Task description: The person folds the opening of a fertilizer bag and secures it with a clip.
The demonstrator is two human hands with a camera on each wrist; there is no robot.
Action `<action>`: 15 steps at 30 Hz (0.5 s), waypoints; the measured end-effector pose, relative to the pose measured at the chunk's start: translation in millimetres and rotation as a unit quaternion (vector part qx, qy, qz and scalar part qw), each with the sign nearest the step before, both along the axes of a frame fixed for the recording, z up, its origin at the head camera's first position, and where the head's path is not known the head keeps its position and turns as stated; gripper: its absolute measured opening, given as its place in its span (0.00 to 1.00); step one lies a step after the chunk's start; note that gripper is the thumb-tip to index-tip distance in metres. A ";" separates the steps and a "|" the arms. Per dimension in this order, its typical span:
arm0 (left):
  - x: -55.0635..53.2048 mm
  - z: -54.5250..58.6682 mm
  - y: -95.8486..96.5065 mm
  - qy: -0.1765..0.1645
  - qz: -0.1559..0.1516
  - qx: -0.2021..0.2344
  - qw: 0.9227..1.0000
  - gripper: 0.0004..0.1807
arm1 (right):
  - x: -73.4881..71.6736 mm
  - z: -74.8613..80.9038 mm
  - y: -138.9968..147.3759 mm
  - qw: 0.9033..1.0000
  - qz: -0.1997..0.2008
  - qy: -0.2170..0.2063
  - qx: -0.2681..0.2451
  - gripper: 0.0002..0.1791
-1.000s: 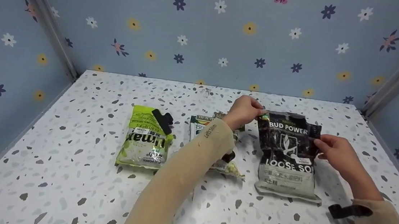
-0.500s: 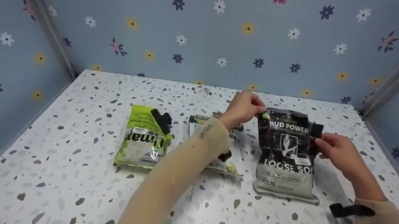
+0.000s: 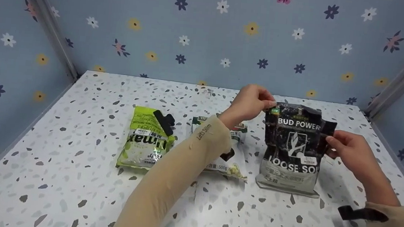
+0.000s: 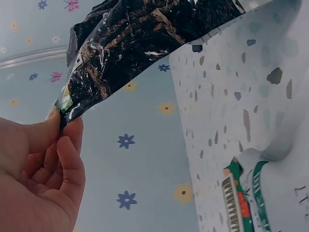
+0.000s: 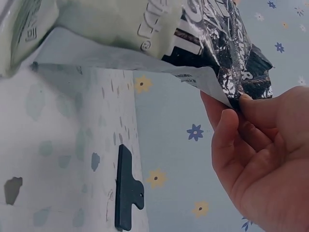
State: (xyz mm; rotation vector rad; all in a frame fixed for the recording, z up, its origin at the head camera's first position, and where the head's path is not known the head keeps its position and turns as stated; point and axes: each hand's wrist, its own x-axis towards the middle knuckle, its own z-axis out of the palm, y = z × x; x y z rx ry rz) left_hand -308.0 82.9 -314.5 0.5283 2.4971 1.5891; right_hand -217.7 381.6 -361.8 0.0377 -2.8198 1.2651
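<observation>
A black and grey plastic bag (image 3: 292, 147) printed "BUD POWER" and "LOOSE SOIL" stands tilted upright at the right of the table, its bottom edge close over the tabletop. My left hand (image 3: 252, 101) pinches its top left corner between thumb and fingers. With thumb and forefinger, my right hand (image 3: 354, 154) pinches the upper right edge. Crumpled black film leads away from the pinched corner (image 4: 65, 113) in the left wrist view. A black bag clip (image 5: 124, 188) lies on the table below the right hand in the right wrist view; the head view hides it.
A green and white bag (image 3: 144, 148) with a black clip (image 3: 164, 122) on it lies at the left. Partly behind my left forearm lies a white bag (image 3: 224, 168) with a green top. Flowered blue panels (image 3: 209, 30) wall the speckled table (image 3: 82, 183).
Both hands have lifted the black bag's top, left hand going up and slightly right, right hand slightly right. The bag stands more upright, and its bottom edge has shifted back.
</observation>
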 end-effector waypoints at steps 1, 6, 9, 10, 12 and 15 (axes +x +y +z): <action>1.3 2.3 -0.3 0.008 -0.004 0.000 1.000 0.03 | 0.9 1.0 -0.1 1.000 0.000 0.007 -0.003 0.15; 7.9 12.0 -3.0 0.051 -0.018 -0.003 0.999 0.04 | 4.9 5.1 -2.5 0.999 0.002 0.034 -0.011 0.16; 12.6 17.8 -4.3 0.073 -0.022 0.002 0.997 0.04 | 6.7 8.1 -3.3 0.999 0.001 0.048 -0.010 0.16; 14.0 19.7 -4.5 0.078 -0.022 0.003 0.997 0.04 | 7.0 8.9 -3.2 0.999 0.000 0.052 -0.013 0.16; 16.8 23.5 -4.7 0.089 -0.023 0.003 0.996 0.04 | 6.8 10.3 -1.9 0.998 0.000 0.060 -0.021 0.15; 20.0 28.3 -5.7 0.100 -0.030 0.005 0.995 0.04 | 6.2 11.9 -0.1 0.997 0.001 0.070 -0.037 0.14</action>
